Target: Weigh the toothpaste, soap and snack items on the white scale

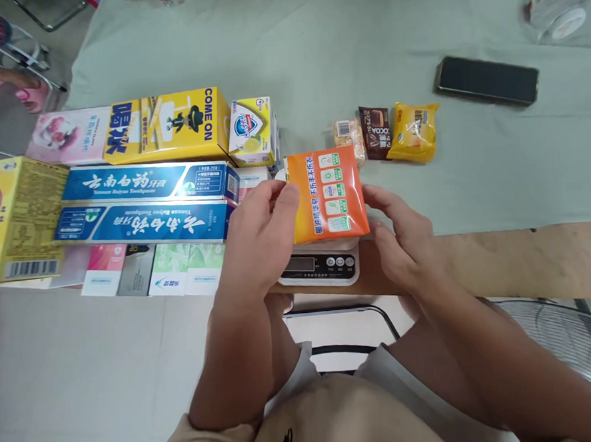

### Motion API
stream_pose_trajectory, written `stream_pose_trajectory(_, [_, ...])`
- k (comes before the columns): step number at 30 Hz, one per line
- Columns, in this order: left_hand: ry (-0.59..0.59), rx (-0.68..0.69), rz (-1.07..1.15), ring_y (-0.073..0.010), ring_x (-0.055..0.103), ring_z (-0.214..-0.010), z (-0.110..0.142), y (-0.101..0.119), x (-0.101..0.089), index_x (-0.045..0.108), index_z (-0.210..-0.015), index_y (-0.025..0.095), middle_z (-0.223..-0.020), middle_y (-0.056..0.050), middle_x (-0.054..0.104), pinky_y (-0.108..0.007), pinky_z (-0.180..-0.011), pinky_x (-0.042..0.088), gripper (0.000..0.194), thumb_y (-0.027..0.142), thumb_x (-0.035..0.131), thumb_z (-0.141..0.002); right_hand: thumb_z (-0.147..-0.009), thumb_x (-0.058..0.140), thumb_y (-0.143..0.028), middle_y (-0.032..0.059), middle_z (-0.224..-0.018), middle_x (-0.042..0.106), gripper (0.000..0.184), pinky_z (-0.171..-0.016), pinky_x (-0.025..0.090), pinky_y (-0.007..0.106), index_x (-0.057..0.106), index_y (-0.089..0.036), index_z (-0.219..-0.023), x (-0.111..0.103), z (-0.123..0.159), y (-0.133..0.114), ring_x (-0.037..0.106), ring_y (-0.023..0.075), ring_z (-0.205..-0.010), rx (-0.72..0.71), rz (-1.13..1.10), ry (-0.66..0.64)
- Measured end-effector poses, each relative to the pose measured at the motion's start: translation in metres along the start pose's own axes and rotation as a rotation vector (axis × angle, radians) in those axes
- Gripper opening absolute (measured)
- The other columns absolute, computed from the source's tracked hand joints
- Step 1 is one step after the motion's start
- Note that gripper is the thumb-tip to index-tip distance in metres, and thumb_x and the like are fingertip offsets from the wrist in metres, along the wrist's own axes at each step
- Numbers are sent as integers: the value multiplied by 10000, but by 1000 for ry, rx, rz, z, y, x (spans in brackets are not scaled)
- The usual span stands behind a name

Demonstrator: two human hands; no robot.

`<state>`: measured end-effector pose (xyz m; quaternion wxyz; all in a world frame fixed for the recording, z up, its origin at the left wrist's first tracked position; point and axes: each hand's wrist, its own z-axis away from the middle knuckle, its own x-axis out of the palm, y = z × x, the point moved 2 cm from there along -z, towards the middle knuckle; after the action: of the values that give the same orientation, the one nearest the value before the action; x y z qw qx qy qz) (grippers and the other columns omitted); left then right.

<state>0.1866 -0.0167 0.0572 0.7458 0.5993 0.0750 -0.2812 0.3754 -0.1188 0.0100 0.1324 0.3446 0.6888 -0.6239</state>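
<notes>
An orange and yellow packet of soap (328,192) lies over a white kitchen scale (323,266), hiding most of its top; the display and buttons show below it. My left hand (263,233) is closed at the packet's left edge, thumb in front and the other fingers curled partly out of sight. At the right edge is my right hand (401,231), its index finger and thumb apart, fingertips close to the wrapper. Whether they touch it I cannot tell. Just beyond the packet lie a small clear-wrapped snack (349,134), a brown cocoa snack (375,133) and a yellow snack packet (413,132).
Left of the scale are two blue toothpaste boxes (145,223), a tall yellow box (169,125), a small yellow soap box (253,133) and a large yellow carton (20,221). A black phone (487,79) and a clear plastic container (562,4) are at right.
</notes>
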Motion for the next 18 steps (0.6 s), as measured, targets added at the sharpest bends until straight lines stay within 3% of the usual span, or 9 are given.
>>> stream_pose_trajectory(3, [-38, 33, -53, -268, 731, -1067, 5, 10, 3, 692, -1079, 244, -1195, -68, 776, -400, -823, 634, 380, 581, 540, -992, -849, 460, -133, 35, -1416, 742, 722, -1016, 645, 454, 537, -292, -1549, 4, 3, -4, 740, 259, -1239, -21, 23, -51])
stream_pose_trajectory(6, [-11, 74, -216, -303, 708, -1082, 11, 19, 8, 689, -1106, 232, -1177, -85, 753, -490, -924, 606, 379, 556, 610, -926, -837, 433, -108, 21, -1319, 786, 800, -929, 679, 429, 475, -299, -1613, 10, 7, -5, 779, 244, -1109, -52, 10, -42])
stream_pose_trajectory(9, [41, 61, -328, -326, 695, -1037, 17, 27, 14, 668, -1076, 236, -1086, -79, 730, -536, -911, 593, 397, 542, 714, -827, -859, 422, -88, 29, -1494, 691, 837, -1011, 672, 447, 390, -312, -1665, 14, 12, -5, 731, 243, -1283, -125, -5, -1])
stream_pose_trajectory(12, [94, 70, -293, -324, 701, -1004, 22, 35, 21, 620, -1082, 250, -1086, -66, 716, -541, -892, 600, 490, 514, 818, -720, -868, 420, -32, 44, -1668, 514, 864, -1160, 599, 428, 357, -310, -1684, 12, 15, -7, 585, 220, -1483, -287, -91, 94])
stream_pose_trajectory(15, [103, 179, -199, -307, 716, -1035, 27, 43, 33, 546, -1212, 279, -1172, -52, 708, -519, -912, 610, 646, 457, 872, -684, -878, 416, 7, 31, -1709, 445, 852, -1283, 482, 425, 396, -313, -1668, 5, 17, -6, 444, 201, -1584, -388, -206, 178])
stream_pose_trajectory(18, [97, 329, -168, -316, 725, -1061, 31, 50, 47, 513, -1263, 286, -1209, -52, 706, -520, -928, 603, 759, 429, 922, -639, -887, 405, 9, 29, -1714, 437, 816, -1322, 426, 444, 442, -300, -1640, -6, 23, -2, 426, 197, -1593, -409, -287, 232])
